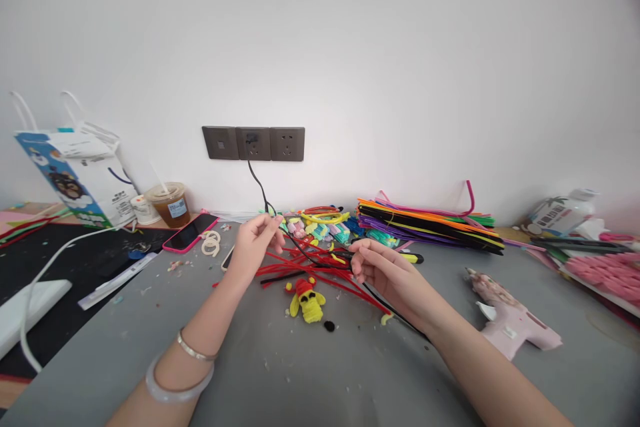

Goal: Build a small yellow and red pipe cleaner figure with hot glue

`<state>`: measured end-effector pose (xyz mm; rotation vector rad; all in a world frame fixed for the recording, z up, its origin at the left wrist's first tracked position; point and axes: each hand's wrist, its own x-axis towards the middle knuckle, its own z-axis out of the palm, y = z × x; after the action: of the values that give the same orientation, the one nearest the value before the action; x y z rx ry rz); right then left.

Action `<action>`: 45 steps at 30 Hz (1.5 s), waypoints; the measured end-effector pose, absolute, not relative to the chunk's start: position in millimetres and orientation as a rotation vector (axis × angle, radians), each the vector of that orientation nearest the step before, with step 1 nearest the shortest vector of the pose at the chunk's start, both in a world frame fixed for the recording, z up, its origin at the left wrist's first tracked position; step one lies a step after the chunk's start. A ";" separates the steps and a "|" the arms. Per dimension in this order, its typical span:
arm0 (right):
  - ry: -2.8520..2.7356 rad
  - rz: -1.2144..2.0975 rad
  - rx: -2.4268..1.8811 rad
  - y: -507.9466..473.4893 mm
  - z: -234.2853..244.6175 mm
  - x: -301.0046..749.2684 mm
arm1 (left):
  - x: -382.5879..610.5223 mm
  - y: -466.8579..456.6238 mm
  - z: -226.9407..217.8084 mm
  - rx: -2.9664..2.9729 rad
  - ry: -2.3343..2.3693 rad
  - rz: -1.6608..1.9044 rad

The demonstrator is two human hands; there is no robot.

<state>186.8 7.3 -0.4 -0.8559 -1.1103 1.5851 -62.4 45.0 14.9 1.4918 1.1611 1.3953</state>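
Observation:
A thin black power cord (257,180) runs down from the wall socket to my left hand (257,240). The left fingertips are closed on it in a pinch. From there the cord sags across to my right hand (383,267), whose curled fingers also close on it, then passes under the right forearm. Below and between the hands lies a small fuzzy figure (310,307) with a yellow body, red top and black eye patches. A black fuzzy ball (329,326) rests beside it. Red pipe cleaners (300,259) are spread behind the figure, beneath the cord.
At right lies a pink glue gun (513,320). Bundled coloured pipe cleaners (430,223) sit against the wall, near a yellow-and-black tool (413,258). Leftward are a phone (190,233), a drink cup (170,203), a paper bag (85,177) and a white cable (65,240).

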 end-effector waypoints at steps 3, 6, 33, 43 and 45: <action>-1.100 1.573 -0.856 7.5 0.1 186.9 | -75.0 52.1 17.1 1.478 1.212 1.488; -1.082 1.559 -0.857 7.4 0.9 187.5 | -82.8 55.3 18.8 1.492 1.294 1.531; -1.007 1.546 -0.845 8.9 2.2 188.7 | -91.6 64.4 -0.4 1.936 1.612 1.087; -0.948 1.480 -0.821 15.0 -5.0 192.8 | -94.1 67.2 0.5 2.106 1.657 0.934; -0.927 1.454 -0.818 15.4 -4.6 193.0 | -92.6 67.0 0.0 2.134 1.641 0.929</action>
<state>193.0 15.4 -4.6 -0.8175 -0.9271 1.4541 -92.6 67.0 0.0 2.1336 1.6411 0.9294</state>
